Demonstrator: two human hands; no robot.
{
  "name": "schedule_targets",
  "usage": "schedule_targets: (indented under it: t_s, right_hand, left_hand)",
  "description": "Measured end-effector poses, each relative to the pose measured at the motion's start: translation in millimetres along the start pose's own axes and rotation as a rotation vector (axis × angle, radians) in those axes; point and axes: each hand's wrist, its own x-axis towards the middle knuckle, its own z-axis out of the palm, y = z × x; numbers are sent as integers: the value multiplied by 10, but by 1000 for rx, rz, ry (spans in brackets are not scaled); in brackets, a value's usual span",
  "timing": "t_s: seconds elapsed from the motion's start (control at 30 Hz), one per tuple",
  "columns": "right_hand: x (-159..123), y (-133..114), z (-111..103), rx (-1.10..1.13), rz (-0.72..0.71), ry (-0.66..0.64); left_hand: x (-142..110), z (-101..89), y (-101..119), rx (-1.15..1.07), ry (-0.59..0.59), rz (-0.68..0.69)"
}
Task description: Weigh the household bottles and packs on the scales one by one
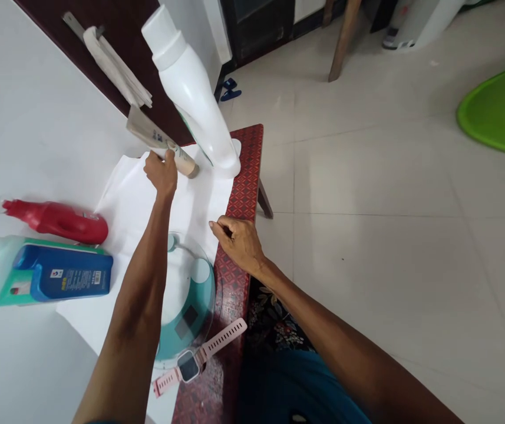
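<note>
My left hand (162, 172) is closed on a beige squeeze tube (184, 160), which stands cap down on the white sheet at the back of the table. Just right of the tube rises a tall white bottle (201, 97) with a white cap. My right hand (240, 242) hovers by the table's front edge, fingers curled in and thumb pointing left, with nothing seen in it. Between my arms lies a round glass scale (199, 300) in teal and white, partly covered by my left forearm. A pink-strapped smartwatch (189, 365) rests at its near edge.
Against the wall on the left stand a red bottle (58, 220) and a blue bottle (73, 272), with a green-and-clear package (7, 282) beside them. The red patterned table (247, 176) ends near my right hand. A white cloth (117, 68) hangs from a door handle. Tiled floor lies right.
</note>
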Motion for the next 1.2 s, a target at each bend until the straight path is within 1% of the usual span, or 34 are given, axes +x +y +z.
schedule_targets:
  t_s: [0.1, 0.17, 0.23, 0.33, 0.43, 0.5, 0.57, 0.67, 0.77, 0.87, 0.93, 1.0, 1.07, 1.2]
  right_hand:
    - [1, -1, -4, 0, 1, 8]
    - [-1, -8, -7, -2, 0, 12]
    - [-5, -17, -10, -4, -4, 12]
    - [-17, -27, -14, -16, 3, 5]
    - [-32, -28, -14, -41, 9, 2]
    - [-41, -20, -7, -61, 3, 0]
    - [-48, -10, 4, -86, -4, 3]
    - [-62, -4, 19, -125, -15, 5]
    - [-80, -13, 28, -157, -30, -1]
    - [-93, -23, 34, -167, -35, 0]
    - [-98, -27, 37, -166, -33, -3]
    - [-101, -28, 41, -172, -34, 2]
    - [-102, -27, 46, -183, -37, 15]
    - [-98, -26, 52, -185, -34, 20]
  left_hand:
    - [-256, -290, -6, -132, 76, -149]
    - [-500, -565, -10, -211, 104, -171]
    - [-783, -914, -8, -240, 138, -155]
    - [-1245, -1532, 20, -196, 181, -105]
    - [-1722, -2120, 71, -94, 228, -84]
    - [-2035, -2419, 96, -25, 254, -109]
    - [-2327, -2620, 107, 28, 269, -159]
    - [-2674, -2762, 103, 73, 245, -234]
    - [-2861, -2778, 102, 118, 205, -241]
    - [-2901, -2728, 138, 141, 144, -186]
    - [-2883, -2677, 183, 141, 85, -134]
    - [-2863, -2627, 227, 163, 51, -76]
    - [-2862, -2597, 243, 189, 47, -44]
    - [-2919, -2634, 164, 175, 67, -79]
